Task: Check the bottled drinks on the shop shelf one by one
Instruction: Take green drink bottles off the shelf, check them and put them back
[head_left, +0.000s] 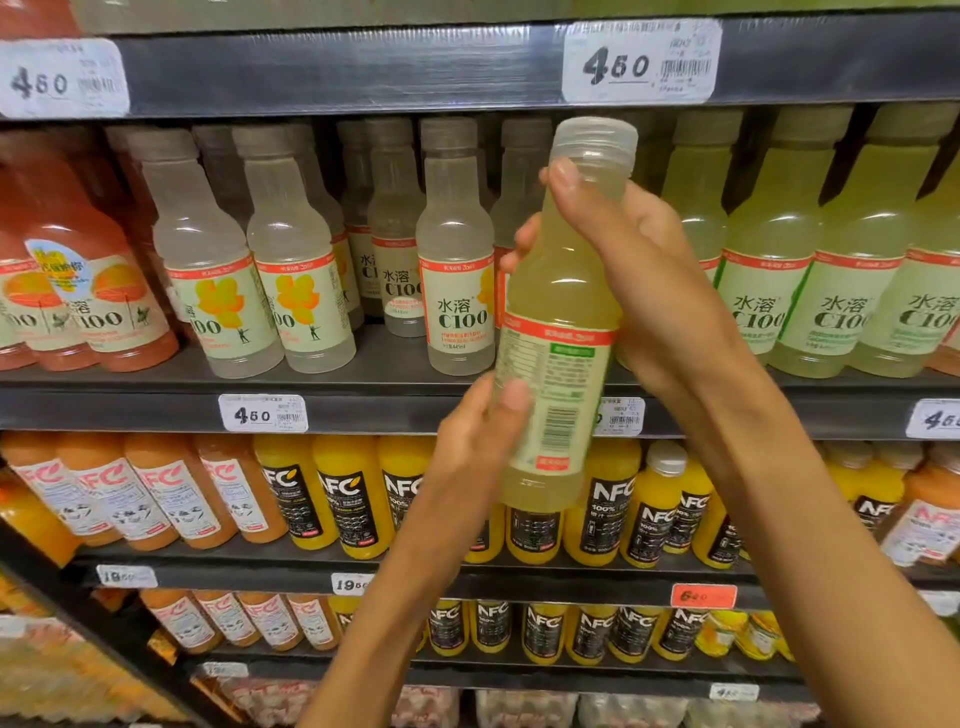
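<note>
A shop's drinks aisle.
Dark shelves (363, 400) carry rows of bottles (457, 260), with price tags (262, 413) on the shelf edges.

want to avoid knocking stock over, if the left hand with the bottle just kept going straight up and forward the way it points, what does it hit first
Probably the cloudy-white bottle standing at the shelf front, just up and left of the left hand gripping the held bottle. Depth is unclear, so the hand may sit well short of it.

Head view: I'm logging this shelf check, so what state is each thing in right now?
Pale yellow bottle: off the shelf, capped, slightly tilted, back label facing the camera.
Left hand: grips its lower part.
Right hand: grips its neck and shoulder.
C100 bottles: upright, capped.
NFC bottles: upright on the shelf below.
</note>
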